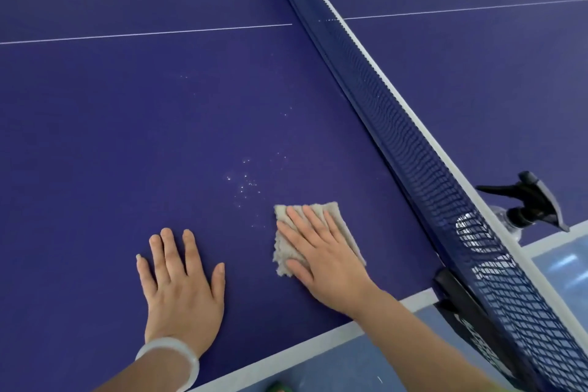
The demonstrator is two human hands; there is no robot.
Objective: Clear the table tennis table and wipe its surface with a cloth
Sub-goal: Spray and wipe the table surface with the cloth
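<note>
Wiping barely begun

Our left hand [181,283] lies flat, empty, on the table tennis table [127,137]; our right hand [321,251], fingers straight, presses the beige cloth [284,253] beside it. Droplets [243,183] beyond are unwiped; a spray bottle [525,200] stands past the net [413,149].

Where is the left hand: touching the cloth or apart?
Apart: head view shows bare table between left hand and cloth.
</note>
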